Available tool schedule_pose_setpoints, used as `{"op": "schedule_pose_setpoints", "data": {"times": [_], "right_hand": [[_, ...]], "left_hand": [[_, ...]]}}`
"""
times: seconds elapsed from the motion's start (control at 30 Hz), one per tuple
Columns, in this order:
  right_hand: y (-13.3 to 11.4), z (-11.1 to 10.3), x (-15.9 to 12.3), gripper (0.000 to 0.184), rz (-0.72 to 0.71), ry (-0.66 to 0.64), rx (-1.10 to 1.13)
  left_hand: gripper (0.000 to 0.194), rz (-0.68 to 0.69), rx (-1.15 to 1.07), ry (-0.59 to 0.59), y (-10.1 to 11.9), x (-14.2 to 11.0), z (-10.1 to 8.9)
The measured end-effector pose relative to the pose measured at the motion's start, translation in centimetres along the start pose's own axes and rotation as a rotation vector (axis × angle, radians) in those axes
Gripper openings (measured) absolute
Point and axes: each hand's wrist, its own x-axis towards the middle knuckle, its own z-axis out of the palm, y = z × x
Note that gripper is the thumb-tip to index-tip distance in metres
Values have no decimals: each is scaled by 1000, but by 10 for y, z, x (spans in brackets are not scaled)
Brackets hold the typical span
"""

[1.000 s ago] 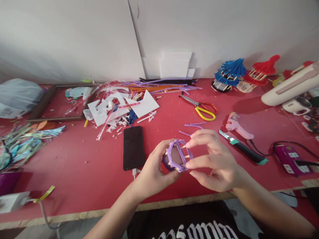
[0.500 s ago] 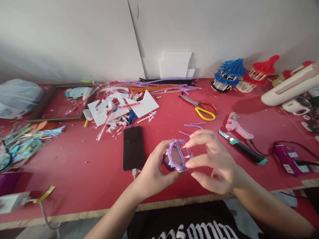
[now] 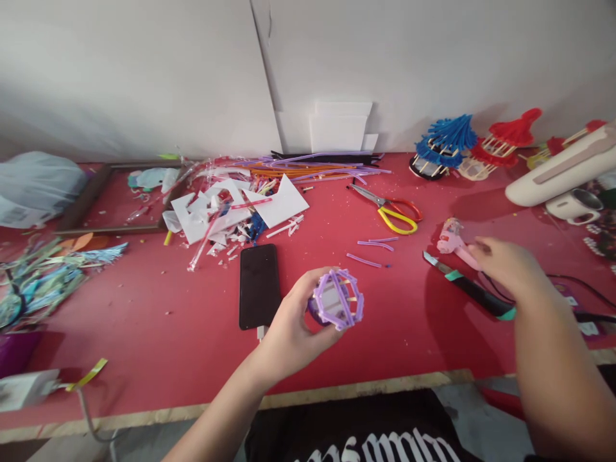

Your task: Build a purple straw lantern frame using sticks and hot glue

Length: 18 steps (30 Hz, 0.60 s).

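My left hand (image 3: 293,327) is closed round a small purple cage-like model (image 3: 335,299) made of straw pieces and wooden sticks, held above the red table (image 3: 144,321). My right hand (image 3: 505,266) is out to the right, over the pink glue gun (image 3: 455,242) and beside the black-and-teal utility knife (image 3: 474,292). Its fingers are partly curled and blurred; whether it touches the glue gun's handle is unclear. A few loose purple straw pieces (image 3: 370,251) lie on the table beyond the model.
A black phone (image 3: 258,285) lies left of the model. Yellow-and-red scissors (image 3: 392,208), a pile of straws and white scraps (image 3: 231,205), blue and red finished models (image 3: 474,146), a purple power strip (image 3: 575,305) and a mug (image 3: 572,205) are also on the table.
My right hand has left the purple model and moved right toward the glue gun. My left hand still holds the model, now turned slightly.
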Motion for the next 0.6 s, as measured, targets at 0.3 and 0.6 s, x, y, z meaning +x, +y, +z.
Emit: {"op": "schedule_pose_setpoints", "data": {"times": [0.3, 0.6], "right_hand": [[-3, 14, -3, 11, 35, -155, -66], [-40, 1, -17, 17, 20, 36, 49]], "left_hand": [[58, 80, -68, 53, 10, 5, 9], [60, 84, 36, 92, 7, 4, 5]]}}
